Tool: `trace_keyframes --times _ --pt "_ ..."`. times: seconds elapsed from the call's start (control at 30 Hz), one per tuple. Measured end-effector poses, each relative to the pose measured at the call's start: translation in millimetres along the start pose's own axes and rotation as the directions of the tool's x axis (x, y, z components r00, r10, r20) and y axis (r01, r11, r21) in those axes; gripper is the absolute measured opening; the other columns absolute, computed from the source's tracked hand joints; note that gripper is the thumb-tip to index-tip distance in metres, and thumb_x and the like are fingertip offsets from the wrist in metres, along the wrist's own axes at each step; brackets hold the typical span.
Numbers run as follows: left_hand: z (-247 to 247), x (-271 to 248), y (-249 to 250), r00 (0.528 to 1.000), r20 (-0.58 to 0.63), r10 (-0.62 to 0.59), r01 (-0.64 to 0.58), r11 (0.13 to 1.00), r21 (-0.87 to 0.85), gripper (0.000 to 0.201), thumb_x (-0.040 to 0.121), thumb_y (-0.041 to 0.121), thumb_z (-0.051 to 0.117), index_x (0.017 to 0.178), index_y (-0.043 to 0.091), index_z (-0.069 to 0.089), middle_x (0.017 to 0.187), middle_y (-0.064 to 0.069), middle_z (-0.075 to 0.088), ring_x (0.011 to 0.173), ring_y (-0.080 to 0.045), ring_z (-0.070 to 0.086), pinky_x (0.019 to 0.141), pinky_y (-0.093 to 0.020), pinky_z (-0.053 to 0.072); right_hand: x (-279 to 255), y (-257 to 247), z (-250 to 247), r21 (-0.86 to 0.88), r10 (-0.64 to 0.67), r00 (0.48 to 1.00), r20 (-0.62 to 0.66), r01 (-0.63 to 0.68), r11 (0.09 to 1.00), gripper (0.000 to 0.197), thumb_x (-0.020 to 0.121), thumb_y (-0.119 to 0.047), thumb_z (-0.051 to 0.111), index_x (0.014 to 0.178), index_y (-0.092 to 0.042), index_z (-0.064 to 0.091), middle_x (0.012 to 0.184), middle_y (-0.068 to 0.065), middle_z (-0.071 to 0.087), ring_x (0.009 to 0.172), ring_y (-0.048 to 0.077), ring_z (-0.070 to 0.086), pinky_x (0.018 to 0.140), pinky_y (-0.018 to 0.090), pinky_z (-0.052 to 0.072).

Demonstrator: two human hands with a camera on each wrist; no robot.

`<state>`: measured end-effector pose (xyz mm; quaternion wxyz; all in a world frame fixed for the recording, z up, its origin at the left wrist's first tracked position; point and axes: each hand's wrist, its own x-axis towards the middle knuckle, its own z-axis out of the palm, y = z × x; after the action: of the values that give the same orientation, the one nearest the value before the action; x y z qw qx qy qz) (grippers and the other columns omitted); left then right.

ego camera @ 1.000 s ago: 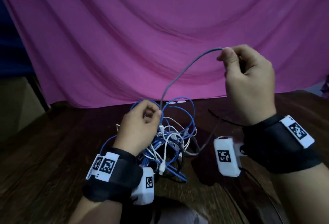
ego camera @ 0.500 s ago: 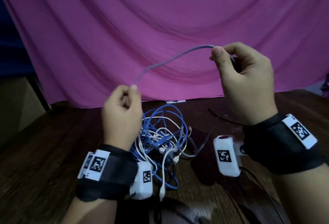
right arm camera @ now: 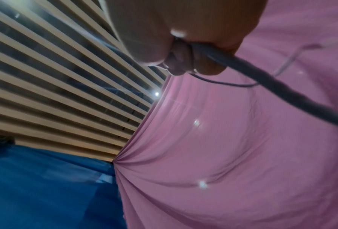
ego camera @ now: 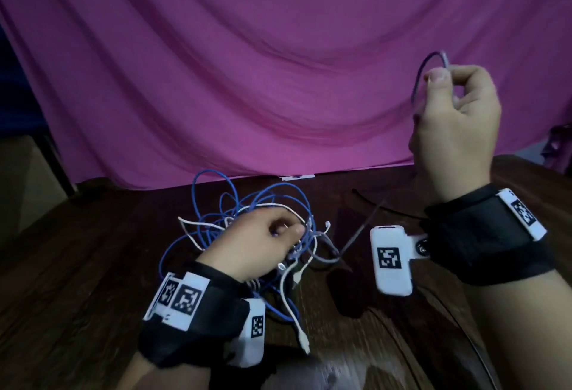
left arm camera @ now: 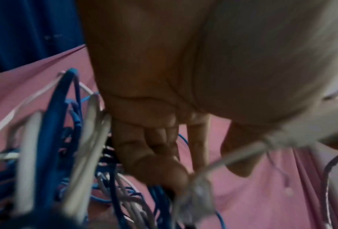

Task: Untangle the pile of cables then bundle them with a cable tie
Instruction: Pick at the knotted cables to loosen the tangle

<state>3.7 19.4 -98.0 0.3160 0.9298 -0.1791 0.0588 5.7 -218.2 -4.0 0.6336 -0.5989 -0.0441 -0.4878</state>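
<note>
Right hand [ego camera: 455,120] up high, pinching the grey cable [ego camera: 418,80], while the left hand [ego camera: 257,244] sits low, fingers curled into the cable pile [ego camera: 247,213] on the table [ego camera: 77,265].

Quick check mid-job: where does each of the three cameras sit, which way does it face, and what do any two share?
Head: worn on the head, looking forward and down at the table; both hands show.
Left wrist: looks along the left hand into the cable pile.
Right wrist: looks up past the right hand, which pinches the grey cable.
Shared: head and left wrist show the pile; head and right wrist show the grey cable; all show the pink cloth.
</note>
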Motion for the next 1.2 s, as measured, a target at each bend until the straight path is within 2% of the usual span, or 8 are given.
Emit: trace_keyframes --times 0.13,0.43,0.6,0.7,0.8,0.9,1.03,1.2 --pt "0 3 15 0.927 -0.327 0.182 -0.179 0.983 0.039 0.004 0.089 0.032 0.070 0.092 0.031 0.073 0.089 0.014 0.067 0.084 0.002 0.060 0.078 -0.025 0.047 -4 -11 7 0.231 0.052 0.997 0.053 -0.063 0.971 0.009 0.103 -0.021 0.052 0.095 -0.020 0.046 0.053 -0.003 0.036 0.040 0.011 0.028 0.044 0.026 0.024" --pt "36 -5 25 0.991 0.123 0.061 -0.112 0.876 0.470 0.037 0.085 0.052 0.071 0.118 0.035 0.066 0.115 0.001 0.064 0.122 -0.022 0.048 0.104 -0.034 0.038 5 -16 1 0.364 0.349 0.931 0.104 -0.363 0.858 0.006 0.105 -0.018 0.046 0.106 -0.014 0.049 0.050 -0.006 0.030 0.041 0.011 0.019 0.043 0.018 0.020" --pt "19 1 17 0.988 -0.051 0.146 -0.152 0.978 -0.145 0.017 0.093 0.046 0.068 0.090 0.031 0.075 0.070 0.007 0.071 0.066 -0.005 0.062 0.066 -0.030 0.052 26 -1 -24 -0.230 0.448 0.831 0.329 -0.389 0.892 0.075 0.095 -0.077 0.026 0.103 -0.018 0.072 0.065 0.004 0.062 0.051 0.018 0.054 0.050 0.030 0.046" --pt "13 5 14 0.973 -0.228 0.047 -0.138 0.903 -0.406 0.020 0.099 0.043 0.062 0.087 0.030 0.071 0.066 0.004 0.068 0.051 -0.007 0.053 0.051 -0.027 0.049 30 12 -26 -0.540 0.293 0.933 0.210 -0.140 0.830 0.082 0.093 -0.079 0.022 0.118 -0.012 0.063 0.114 0.019 0.063 0.109 0.036 0.061 0.092 0.049 0.045" --pt "8 7 15 0.961 -0.268 -0.069 -0.108 0.797 -0.594 0.029 0.089 0.056 0.067 0.090 0.026 0.067 0.067 -0.003 0.069 0.065 -0.023 0.060 0.075 -0.054 0.060 18 17 -20 -0.733 0.032 0.961 0.275 0.188 0.654 0.073 0.093 -0.070 0.047 0.148 -0.023 0.042 0.145 0.016 0.038 0.137 0.037 0.034 0.113 0.051 0.031" --pt "8 9 15 0.955 -0.262 -0.142 -0.085 0.715 -0.694 0.046 0.084 0.057 0.073 0.094 0.013 0.063 0.063 -0.004 0.067 0.066 -0.024 0.065 0.081 -0.055 0.060 3 11 -11 -0.638 -0.045 0.810 0.585 0.494 0.591 0.042 0.089 -0.061 0.062 0.115 -0.029 0.069 0.120 0.001 0.062 0.118 0.028 0.053 0.099 0.044 0.044" --pt "5 11 17 0.927 -0.284 -0.245 -0.071 0.629 -0.774 0.032 0.095 0.039 0.068 0.083 0.011 0.059 0.059 -0.004 0.062 0.056 -0.018 0.063 0.061 -0.031 0.060 -25 5 6 -0.330 0.203 0.413 0.888 0.265 0.906 0.024 0.086 -0.044 0.077 0.094 -0.023 0.069 0.081 -0.003 0.074 0.075 0.019 0.069 0.070 0.039 0.055" --pt "1 10 18 0.919 -0.287 -0.270 -0.065 0.615 -0.786 0.029 0.097 0.034 0.066 0.077 0.014 0.059 0.066 -0.003 0.067 0.062 -0.015 0.067 0.057 -0.029 0.058 -34 18 17 -0.295 0.111 0.505 0.856 0.300 0.907 0.017 0.091 -0.024 0.074 0.083 -0.017 0.061 0.067 -0.001 0.066 0.058 0.008 0.054 0.060 0.034 0.045"
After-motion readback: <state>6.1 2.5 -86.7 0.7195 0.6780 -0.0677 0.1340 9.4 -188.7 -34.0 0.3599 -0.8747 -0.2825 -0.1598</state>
